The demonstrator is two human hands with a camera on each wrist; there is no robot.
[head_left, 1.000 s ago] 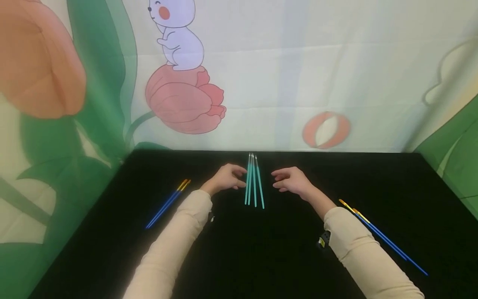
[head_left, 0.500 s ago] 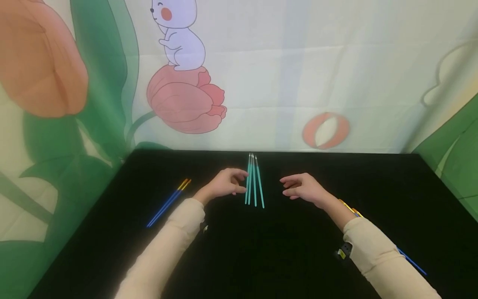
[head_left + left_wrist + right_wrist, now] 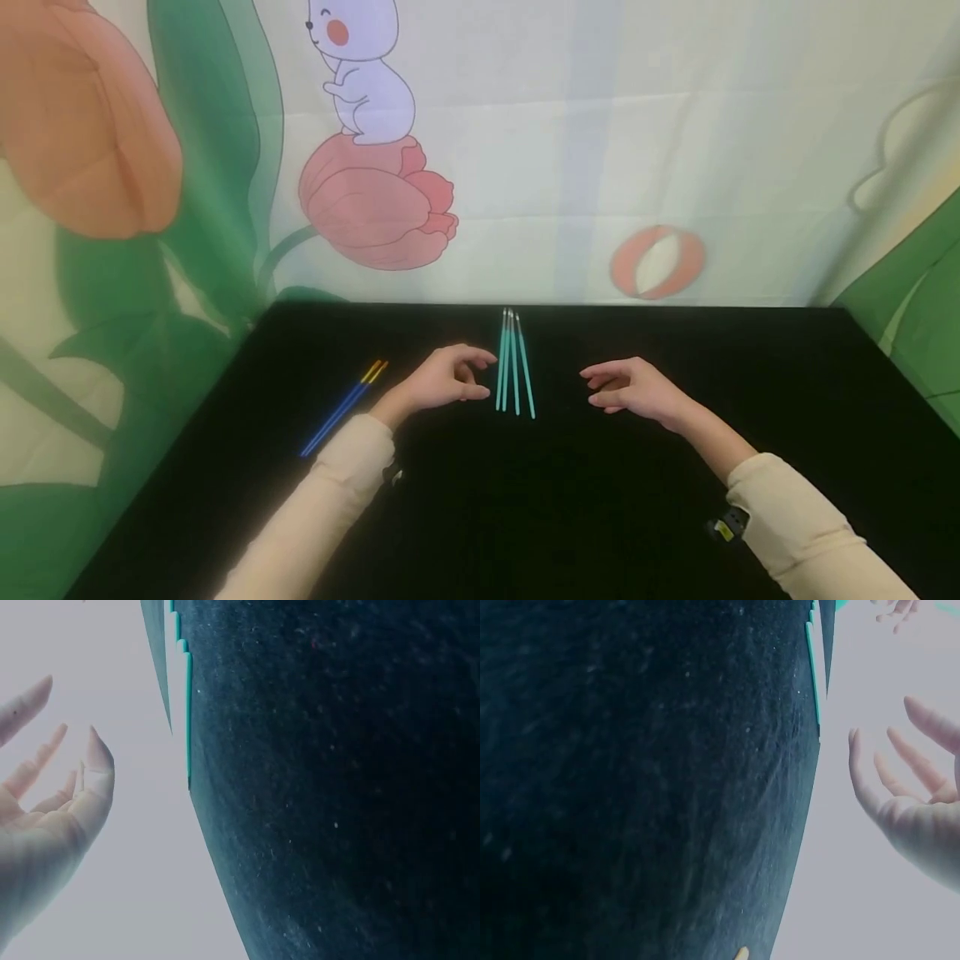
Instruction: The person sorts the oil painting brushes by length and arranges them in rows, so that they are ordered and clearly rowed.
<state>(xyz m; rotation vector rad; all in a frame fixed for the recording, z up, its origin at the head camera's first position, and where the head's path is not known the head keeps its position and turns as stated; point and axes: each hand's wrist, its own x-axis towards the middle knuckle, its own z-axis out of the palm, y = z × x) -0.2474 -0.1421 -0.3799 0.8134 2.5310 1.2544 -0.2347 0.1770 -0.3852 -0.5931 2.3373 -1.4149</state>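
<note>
Several teal paintbrushes (image 3: 514, 367) lie in a narrow fan on the black table, bristles toward the back wall. Just left of them my left hand (image 3: 450, 379) hovers with loosely bent fingers and nothing in it. My right hand (image 3: 633, 390) floats farther off on their right side, fingers relaxed and apart, also holding nothing. The left wrist view shows the left hand (image 3: 56, 817) raised beside a teal paintbrush (image 3: 188, 720). In the right wrist view, the right hand (image 3: 922, 814) is above the table, away from the teal handles (image 3: 814, 682).
Two blue paintbrushes (image 3: 341, 410) with yellow ferrules lie left of the left hand. A small yellowish tip (image 3: 741, 953) shows at the bottom of the right wrist view. The black table (image 3: 525, 517) ends at a wall cloth (image 3: 525, 208) printed with flowers.
My right hand has drawn away to the right and toward me; the left has shifted slightly nearer me. The right forearm now covers the blue paintbrushes seen there before. The teal paintbrushes stay put.
</note>
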